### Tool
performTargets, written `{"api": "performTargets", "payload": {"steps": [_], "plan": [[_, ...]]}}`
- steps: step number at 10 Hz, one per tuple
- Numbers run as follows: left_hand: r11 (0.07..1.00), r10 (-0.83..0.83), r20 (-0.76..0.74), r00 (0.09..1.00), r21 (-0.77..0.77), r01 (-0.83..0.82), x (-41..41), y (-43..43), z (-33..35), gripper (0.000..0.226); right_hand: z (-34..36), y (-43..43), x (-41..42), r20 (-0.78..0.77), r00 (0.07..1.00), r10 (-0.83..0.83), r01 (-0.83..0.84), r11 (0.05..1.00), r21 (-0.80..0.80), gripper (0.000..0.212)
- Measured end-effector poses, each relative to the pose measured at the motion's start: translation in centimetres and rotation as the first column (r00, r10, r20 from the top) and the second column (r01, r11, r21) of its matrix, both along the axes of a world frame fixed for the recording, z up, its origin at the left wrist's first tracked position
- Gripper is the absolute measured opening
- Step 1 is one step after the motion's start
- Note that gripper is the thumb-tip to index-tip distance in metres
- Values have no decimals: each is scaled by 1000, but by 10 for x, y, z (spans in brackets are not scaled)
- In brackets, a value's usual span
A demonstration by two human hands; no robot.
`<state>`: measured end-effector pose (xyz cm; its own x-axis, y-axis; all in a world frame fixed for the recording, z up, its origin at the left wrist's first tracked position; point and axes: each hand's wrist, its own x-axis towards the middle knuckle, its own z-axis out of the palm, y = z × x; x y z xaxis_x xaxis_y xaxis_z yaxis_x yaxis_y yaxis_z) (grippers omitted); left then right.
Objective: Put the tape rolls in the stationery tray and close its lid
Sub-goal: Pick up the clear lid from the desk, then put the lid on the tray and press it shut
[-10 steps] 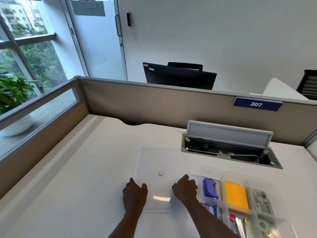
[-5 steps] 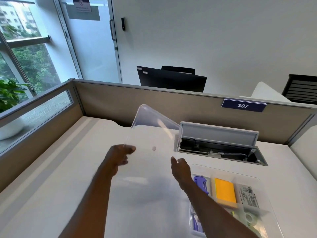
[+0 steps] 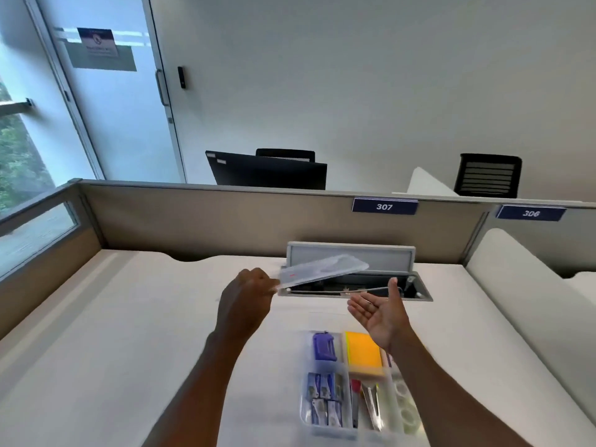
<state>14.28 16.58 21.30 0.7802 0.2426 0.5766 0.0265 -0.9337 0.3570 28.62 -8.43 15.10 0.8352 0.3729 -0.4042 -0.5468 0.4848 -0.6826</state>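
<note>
Left hand [image 3: 248, 296] pinches clear flat plastic lid [image 3: 321, 269] by one edge, airborne; right hand [image 3: 380, 312] open, empty. Risk: lid slips, lands askew on clear compartmented stationery tray [image 3: 306, 414].

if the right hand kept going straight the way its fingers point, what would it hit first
Probably the clear lid. The right hand is open, palm up, its fingers aimed left and away toward the lid's lower edge, which the left hand holds tilted in the air. Depth is unclear; it might pass beneath the lid.
</note>
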Motion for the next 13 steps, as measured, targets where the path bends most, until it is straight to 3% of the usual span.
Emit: {"api": "performTargets", "payload": {"steps": [1,3,4,5,6,7,8,9,10,11,12,13], "plan": [[988,-95,-18,995,117,96,-1,-17,-11,21,4,-23,-3,-2,998,71,-71,997,-26,75],[960,-201,-67,977,187,210,-7,-58,-36,24,6,-61,-15,-40,994,100,-104,990,-98,27],[954,-297,-333,895,-138,266,-9,-65,-52,50,5,-80,-20,-79,989,126,-141,961,-237,15],[881,-335,-455,825,-462,103,-11,-62,-57,87,0,-105,-26,-119,984,132,-167,917,-362,30],[800,-124,-462,878,-570,-187,-11,-57,-66,83,-9,-126,-30,-152,981,119,-177,873,-455,40],[574,-185,-583,791,-718,-395,-16,-62,-80,73,-14,-140,-33,-175,978,118,-192,842,-505,47],[446,-300,-546,782,-805,-391,-27,-78,-91,35,-20,-150,-34,-164,980,116,-189,812,-552,43],[555,-209,-557,804,-744,-371,-28,-92,-105,32,-15,-147,-42,-136,983,122,-180,765,-618,34],[574,-125,-547,828,-720,-389,-29,-103,-111,22,-17,-145,-47,-56,995,83,-98,671,-735,27],[591,-99,-553,827,-701,-398,-29,-105,-116,30,-31,-148,-47,122,990,76,78,431,-899,26],[589,-79,-543,836,-702,-401,-31,-106,-118,33,-40,-152,-50,128,950,284,93,133,-987,36],[594,-46,-563,825,-680,-431,-29,-107,-120,35,-43,-148,-58,80,944,321,78,18,-997,32]]}}
